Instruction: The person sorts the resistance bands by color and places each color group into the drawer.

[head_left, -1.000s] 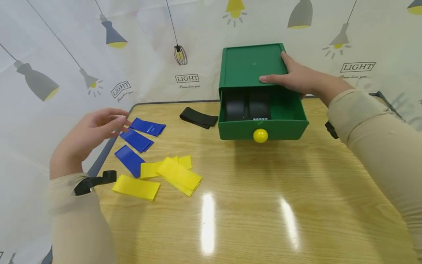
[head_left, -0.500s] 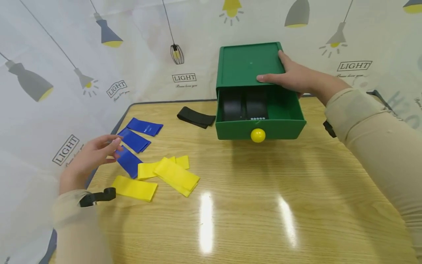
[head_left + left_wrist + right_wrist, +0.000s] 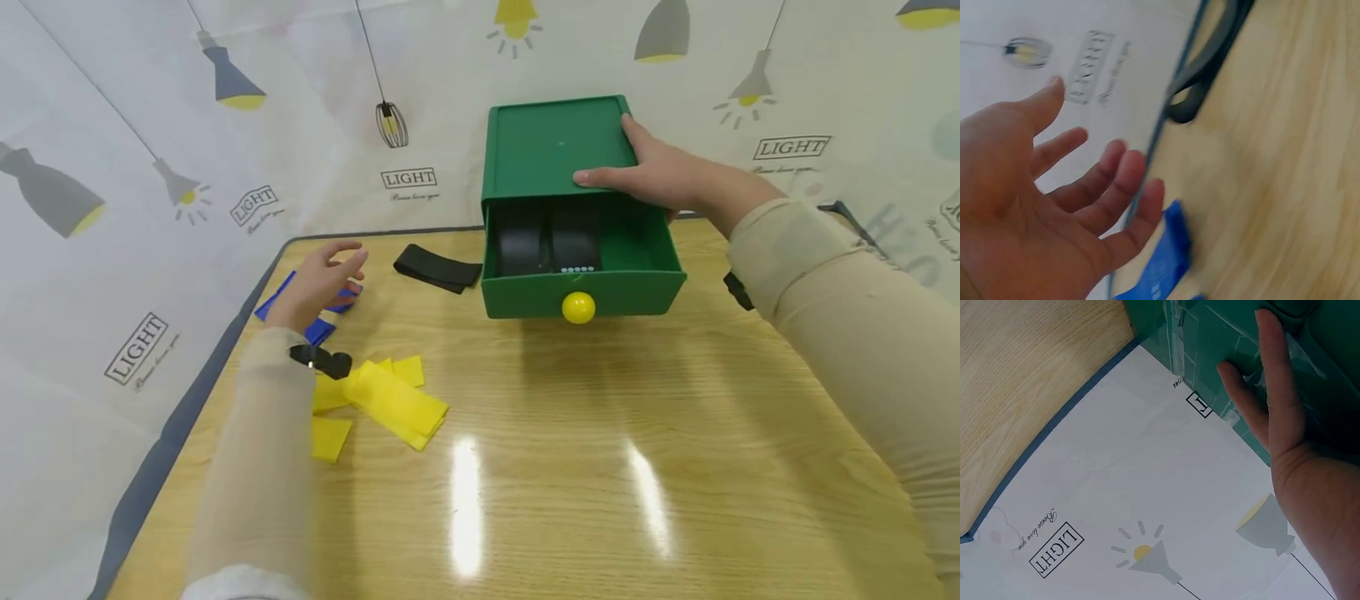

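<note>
My left hand (image 3: 322, 279) hovers over the blue loop bands (image 3: 320, 332), holding nothing; in the left wrist view its fingers (image 3: 1125, 194) are loosely bent. The forearm and wrist hide part of the blue bands and the yellow loop bands (image 3: 397, 404). A folded black loop band (image 3: 438, 268) lies between that hand and a green drawer box (image 3: 558, 146). My right hand (image 3: 663, 171) rests on the box's right edge, thumb on top, with straight fingers (image 3: 1282, 387) along its side. The drawer (image 3: 622, 293), with a yellow knob (image 3: 578, 307), is pulled out and contains two black bands (image 3: 575, 237).
The wooden table (image 3: 570, 467) ends at a dark edge (image 3: 161, 458) on the left. A white cloth (image 3: 315, 100) printed with lamps hangs behind it. Black straps (image 3: 321, 360) sit at both wrists.
My left hand first came down and back, then moved right and forward over the blue bands, hiding more of them. The right hand stays on the box; the view has shifted slightly.
</note>
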Motion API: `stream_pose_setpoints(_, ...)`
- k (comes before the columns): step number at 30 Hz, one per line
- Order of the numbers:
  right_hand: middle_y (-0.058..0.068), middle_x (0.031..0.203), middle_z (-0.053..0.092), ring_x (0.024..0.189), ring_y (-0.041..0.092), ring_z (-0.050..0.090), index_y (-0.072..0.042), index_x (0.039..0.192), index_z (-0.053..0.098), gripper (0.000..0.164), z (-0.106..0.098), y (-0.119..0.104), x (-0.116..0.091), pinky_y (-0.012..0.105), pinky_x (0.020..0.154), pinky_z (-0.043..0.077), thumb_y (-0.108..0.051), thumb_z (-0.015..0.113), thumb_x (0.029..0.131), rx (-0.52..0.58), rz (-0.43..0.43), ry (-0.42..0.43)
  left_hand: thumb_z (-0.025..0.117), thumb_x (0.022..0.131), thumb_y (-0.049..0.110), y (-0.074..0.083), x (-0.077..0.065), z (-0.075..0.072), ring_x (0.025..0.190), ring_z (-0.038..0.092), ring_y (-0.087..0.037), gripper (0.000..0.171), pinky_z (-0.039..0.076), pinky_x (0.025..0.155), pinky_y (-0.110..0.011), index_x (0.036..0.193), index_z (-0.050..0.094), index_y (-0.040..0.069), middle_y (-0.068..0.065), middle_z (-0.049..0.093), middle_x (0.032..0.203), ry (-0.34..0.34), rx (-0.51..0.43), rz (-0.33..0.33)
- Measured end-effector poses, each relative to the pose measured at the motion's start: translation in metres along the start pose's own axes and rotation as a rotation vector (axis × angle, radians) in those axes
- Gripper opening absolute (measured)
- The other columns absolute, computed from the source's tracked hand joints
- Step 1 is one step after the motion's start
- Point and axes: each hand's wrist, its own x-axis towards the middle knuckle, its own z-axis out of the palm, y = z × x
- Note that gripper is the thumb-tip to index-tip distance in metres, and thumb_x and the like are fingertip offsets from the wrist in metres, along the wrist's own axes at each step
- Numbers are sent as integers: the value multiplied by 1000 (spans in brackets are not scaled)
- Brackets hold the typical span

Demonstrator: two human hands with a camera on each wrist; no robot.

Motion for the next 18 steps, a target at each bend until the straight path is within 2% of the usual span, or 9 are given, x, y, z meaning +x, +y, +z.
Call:
stream_pose_setpoints(2,15,178,-20,161,55,17,-39,157,-40,124,0,0,1,83,109,38,-80,57,92,3,3,0,52,109,51,1,14,10,98,62,-23,70,56,105,-46,169,28,23,-19,50,143,8,-43,-26)
stream_pose_setpoints(4,14,179,-19,161,54,18,-39,157,-40,125,1,-1,2,82,110,38,-80,57,91,7,4,-2,55,109,48,0,27,19,87,59,-21,71,59,94,-40,169,28,20,-17,51,135,23,-77,-36)
stream_pose_setpoints(7,14,179,-18,161,53,19,-40,157,-40,125,1,-2,2,82,110,38,-81,58,90,4,9,-1,59,107,48,-5,44,30,66,56,-16,75,59,75,-30,169,28,19,-6,58,97,54,-74,-28)
stream_pose_setpoints(9,14,179,-18,161,53,19,-40,157,-40,125,1,-2,1,82,110,38,-81,58,91,5,9,0,60,106,50,-10,54,36,55,54,-12,79,56,65,-27,170,25,19,1,53,72,76,-45,-11)
stream_pose_setpoints(12,15,179,-17,161,54,19,-39,158,-39,124,2,-2,-1,83,109,38,-80,57,91,6,11,4,60,104,56,-13,67,45,51,55,-13,87,56,62,-29,172,16,23,0,51,61,91,12,13)
stream_pose_setpoints(13,15,179,-17,161,54,19,-39,158,-39,124,2,-2,-1,83,109,37,-79,57,92,7,11,6,59,104,58,-14,70,47,54,57,-15,89,56,65,-31,172,13,23,-4,61,72,89,46,19)
stream_pose_setpoints(15,15,179,-17,161,55,19,-39,158,-39,124,1,-1,-2,83,109,37,-79,57,92,8,8,7,57,104,61,-13,76,52,72,62,-23,92,56,82,-38,173,7,26,-16,71,109,72,116,10)
stream_pose_setpoints(17,15,179,-17,161,55,19,-39,158,-39,124,1,0,-2,83,110,37,-80,58,91,8,6,8,54,105,63,-9,80,56,108,67,-34,93,51,106,-49,173,3,26,-24,54,152,53,204,-4)
stream_pose_setpoints(18,15,179,-17,161,55,19,-39,158,-39,124,0,1,-3,83,110,37,-80,58,91,7,6,10,53,105,63,-7,81,58,127,61,-39,93,44,117,-53,173,2,25,-24,39,167,43,242,-15)
